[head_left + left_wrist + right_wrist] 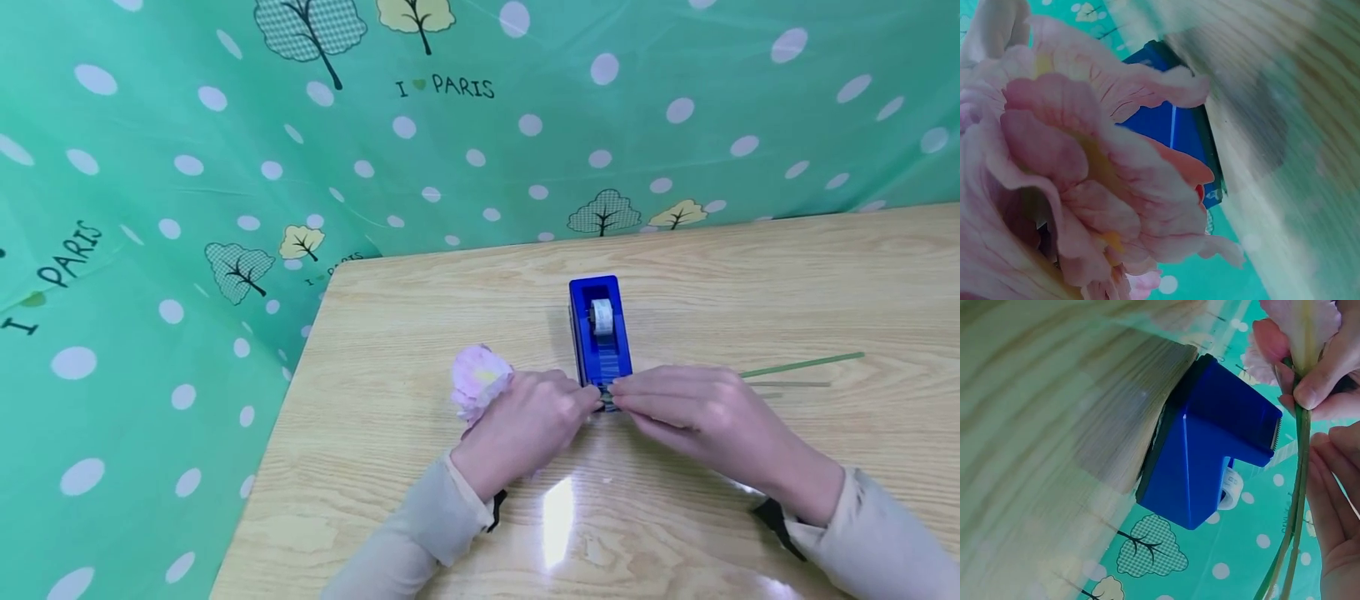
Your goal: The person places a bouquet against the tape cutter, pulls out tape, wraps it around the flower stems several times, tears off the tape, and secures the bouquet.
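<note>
My left hand (528, 421) pinches the green stems (1302, 450) of artificial flowers, its thumb across them just below the blooms. A pale pink flower (480, 379) shows beside that hand; pink petals (1104, 175) fill much of the left wrist view, with a coral petal (1179, 162) behind. My right hand (701, 408) holds its fingers nearly straight, fingertips against the stems below the left thumb. Both hands meet at the front end of a blue tape dispenser (588, 333). A clear tape strip (1284, 454) stretches from its toothed cutter toward the stems.
The dispenser's tape roll (602, 317) sits toward its back. Green stem ends (806, 364) reach out to the right past my right hand. A wood-grain table (405, 317) lies beneath, with a green patterned cloth (450, 167) behind and at left.
</note>
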`<move>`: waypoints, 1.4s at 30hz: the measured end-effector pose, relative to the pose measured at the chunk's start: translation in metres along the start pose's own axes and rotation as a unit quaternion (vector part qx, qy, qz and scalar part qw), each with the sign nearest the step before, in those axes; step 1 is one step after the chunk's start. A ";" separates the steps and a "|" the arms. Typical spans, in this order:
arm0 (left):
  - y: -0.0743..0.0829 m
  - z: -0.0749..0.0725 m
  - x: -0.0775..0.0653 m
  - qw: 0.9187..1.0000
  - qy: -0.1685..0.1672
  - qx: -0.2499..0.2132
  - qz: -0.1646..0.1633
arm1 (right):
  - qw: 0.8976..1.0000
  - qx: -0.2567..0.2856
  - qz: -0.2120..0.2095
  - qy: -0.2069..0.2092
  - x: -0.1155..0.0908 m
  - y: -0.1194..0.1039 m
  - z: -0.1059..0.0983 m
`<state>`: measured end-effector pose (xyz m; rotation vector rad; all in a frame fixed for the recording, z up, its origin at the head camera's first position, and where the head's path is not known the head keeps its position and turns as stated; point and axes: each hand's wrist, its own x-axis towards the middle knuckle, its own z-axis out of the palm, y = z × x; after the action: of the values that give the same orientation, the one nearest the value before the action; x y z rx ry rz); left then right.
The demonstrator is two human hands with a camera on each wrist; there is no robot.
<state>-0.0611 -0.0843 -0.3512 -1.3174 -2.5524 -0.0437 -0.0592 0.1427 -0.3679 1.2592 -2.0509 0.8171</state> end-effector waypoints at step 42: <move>0.004 -0.010 0.001 0.999 -0.021 0.033 0.012 | 0.994 0.005 0.076 -0.074 0.006 -0.008 -0.003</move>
<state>-0.0557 -0.0828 -0.3413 -1.3375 -2.5485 0.0740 -0.0536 0.1386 -0.3596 1.2118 -2.2860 0.8248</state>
